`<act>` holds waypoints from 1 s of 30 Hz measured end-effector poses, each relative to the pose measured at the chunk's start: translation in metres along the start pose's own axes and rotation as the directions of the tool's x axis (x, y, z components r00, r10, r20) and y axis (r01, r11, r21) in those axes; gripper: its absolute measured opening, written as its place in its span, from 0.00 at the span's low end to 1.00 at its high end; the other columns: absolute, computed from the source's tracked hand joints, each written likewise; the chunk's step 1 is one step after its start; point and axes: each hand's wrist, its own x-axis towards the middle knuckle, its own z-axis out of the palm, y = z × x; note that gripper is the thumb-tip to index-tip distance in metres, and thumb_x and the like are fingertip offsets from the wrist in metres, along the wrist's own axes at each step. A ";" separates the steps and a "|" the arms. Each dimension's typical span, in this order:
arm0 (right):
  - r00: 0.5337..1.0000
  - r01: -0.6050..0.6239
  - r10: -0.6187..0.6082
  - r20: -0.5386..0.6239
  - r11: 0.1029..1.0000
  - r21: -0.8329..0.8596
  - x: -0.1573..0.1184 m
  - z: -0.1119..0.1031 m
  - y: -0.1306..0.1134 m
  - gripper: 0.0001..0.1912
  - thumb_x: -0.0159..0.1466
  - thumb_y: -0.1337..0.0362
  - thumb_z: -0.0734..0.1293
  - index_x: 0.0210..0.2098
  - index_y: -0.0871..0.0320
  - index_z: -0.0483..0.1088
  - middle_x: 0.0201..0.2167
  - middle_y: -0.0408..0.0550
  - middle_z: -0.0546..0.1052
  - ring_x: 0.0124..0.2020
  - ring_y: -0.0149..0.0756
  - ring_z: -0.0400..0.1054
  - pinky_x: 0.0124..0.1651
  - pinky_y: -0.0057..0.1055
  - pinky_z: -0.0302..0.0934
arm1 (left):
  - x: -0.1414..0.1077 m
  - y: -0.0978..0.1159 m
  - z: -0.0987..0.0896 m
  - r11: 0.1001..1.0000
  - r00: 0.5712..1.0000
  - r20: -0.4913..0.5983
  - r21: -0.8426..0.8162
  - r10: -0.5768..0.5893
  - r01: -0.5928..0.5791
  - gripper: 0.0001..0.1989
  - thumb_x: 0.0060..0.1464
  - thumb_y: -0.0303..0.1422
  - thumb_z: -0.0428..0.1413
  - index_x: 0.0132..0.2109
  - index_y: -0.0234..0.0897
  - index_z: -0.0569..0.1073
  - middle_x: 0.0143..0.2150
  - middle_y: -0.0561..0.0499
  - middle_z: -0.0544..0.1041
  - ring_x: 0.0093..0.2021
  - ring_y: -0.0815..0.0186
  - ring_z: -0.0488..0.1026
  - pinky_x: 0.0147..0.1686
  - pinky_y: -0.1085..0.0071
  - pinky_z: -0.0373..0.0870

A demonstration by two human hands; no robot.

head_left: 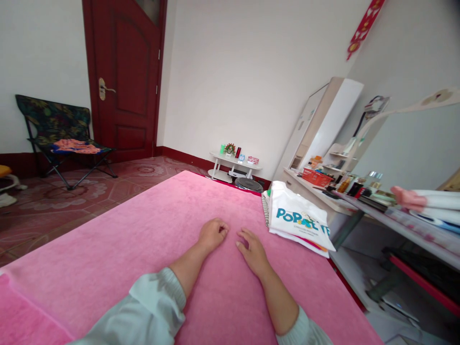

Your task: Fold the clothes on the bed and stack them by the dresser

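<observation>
My left hand (214, 233) rests on the pink blanket (143, 239), its fingers loosely curled in toward the thumb with nothing seen in them. Just to its right, with a small gap between the two, my right hand (252, 250) is bent but open, thumb and fingers apart, holding nothing. Beyond the right hand lies a stack of folded clothes, topped by a white T-shirt (287, 196) with blue-green lettering. Edges of striped, green and red-orange cloth show under the shirt. Neither hand touches the stack.
A folding chair (53, 120) with crumpled orange cloth (76, 145) stands by the red door (125, 81). A low white table (235, 163) is by the far wall. On the right, a dressing table (338, 203) holds a red basket (315, 177) and bottles.
</observation>
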 end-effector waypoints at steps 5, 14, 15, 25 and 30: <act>1.000 0.003 -0.003 -0.005 1.000 0.018 0.001 0.000 0.000 0.19 0.59 0.63 0.63 0.50 0.59 0.72 0.57 0.54 0.69 0.59 0.43 0.60 0.63 0.43 0.50 | 0.001 -0.001 0.002 1.000 1.000 -0.003 0.001 -0.003 0.003 0.07 0.51 0.27 0.53 0.34 0.38 0.77 0.35 0.52 0.76 0.35 0.68 0.70 0.36 0.75 0.62; 1.000 -0.010 0.010 -0.009 1.000 0.026 0.001 -0.001 -0.001 0.19 0.59 0.63 0.63 0.49 0.59 0.72 0.56 0.53 0.69 0.59 0.42 0.60 0.62 0.41 0.50 | 0.001 -0.002 0.002 1.000 1.000 -0.009 -0.004 -0.008 0.008 0.07 0.51 0.27 0.54 0.34 0.38 0.77 0.35 0.52 0.76 0.35 0.68 0.70 0.36 0.74 0.62; 1.000 -0.010 0.010 -0.009 1.000 0.027 0.001 -0.001 -0.001 0.19 0.59 0.63 0.63 0.49 0.59 0.72 0.56 0.54 0.69 0.59 0.42 0.60 0.62 0.41 0.50 | 0.001 -0.002 0.002 1.000 1.000 -0.008 -0.005 -0.008 0.008 0.07 0.51 0.27 0.54 0.34 0.38 0.77 0.35 0.52 0.76 0.35 0.68 0.70 0.36 0.74 0.62; 1.000 -0.005 0.005 -0.019 0.999 0.032 0.001 -0.002 -0.002 0.18 0.59 0.63 0.64 0.49 0.58 0.73 0.56 0.53 0.69 0.58 0.42 0.61 0.62 0.42 0.50 | 0.001 -0.002 0.001 1.000 1.000 0.002 -0.004 -0.008 0.008 0.08 0.51 0.28 0.53 0.35 0.38 0.77 0.36 0.52 0.76 0.36 0.68 0.70 0.37 0.74 0.63; 1.000 -0.006 0.007 -0.025 0.999 0.052 0.000 -0.002 -0.003 0.18 0.59 0.64 0.64 0.48 0.57 0.73 0.55 0.52 0.70 0.58 0.42 0.61 0.62 0.42 0.50 | 0.001 0.001 0.000 1.000 0.999 0.018 0.000 -0.028 0.028 0.08 0.51 0.27 0.53 0.34 0.38 0.77 0.35 0.52 0.76 0.36 0.68 0.70 0.37 0.74 0.63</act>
